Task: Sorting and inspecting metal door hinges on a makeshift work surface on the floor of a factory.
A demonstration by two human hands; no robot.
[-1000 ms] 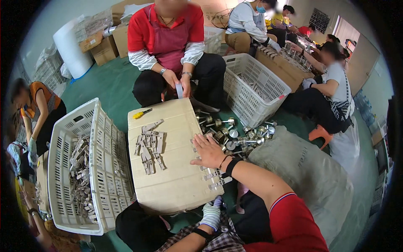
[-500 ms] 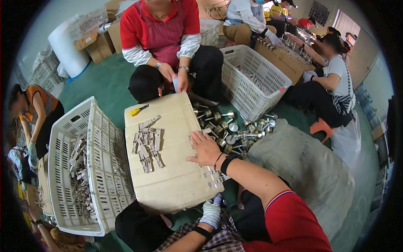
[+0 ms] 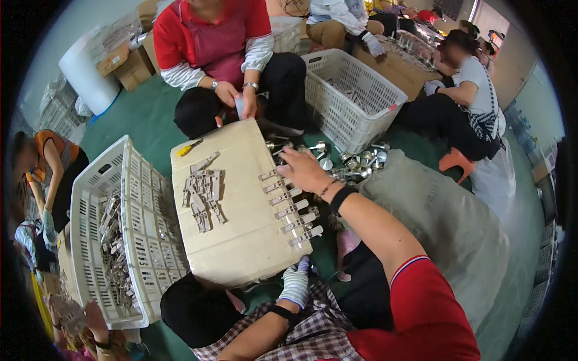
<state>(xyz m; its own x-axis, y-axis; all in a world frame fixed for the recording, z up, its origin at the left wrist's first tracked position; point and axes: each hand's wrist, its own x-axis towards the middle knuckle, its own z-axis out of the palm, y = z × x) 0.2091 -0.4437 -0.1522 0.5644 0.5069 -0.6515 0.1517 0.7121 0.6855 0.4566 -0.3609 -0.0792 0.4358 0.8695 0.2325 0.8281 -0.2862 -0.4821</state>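
Resting by the near corner of a cardboard work surface [image 3: 238, 249], a person's left hand [image 3: 295, 285] wore a pale striped glove; from this angle it could not be told whether its fingers were closed. A row of metal clips [image 3: 292, 209] lined the surface's right edge, ends jutting past it. Near the row's far end, the bare right hand [image 3: 306, 172] reached over the edge with its fingers loosely spread. Loose clips [image 3: 215, 185] lay heaped left of the row, a yellow-handled cutter [image 3: 186, 149] near the far left corner. A white plastic basket [image 3: 153, 219] of more clips stood to the left and a grey sack [image 3: 433, 228] lay to the right, shiny round-headed metal parts [image 3: 363, 171] strewn beyond it. Across the surface sat a co-worker [image 3: 214, 42] in a red shirt and apron, a second white basket [image 3: 343, 121] close by; farther back sat other workers [image 3: 475, 78].
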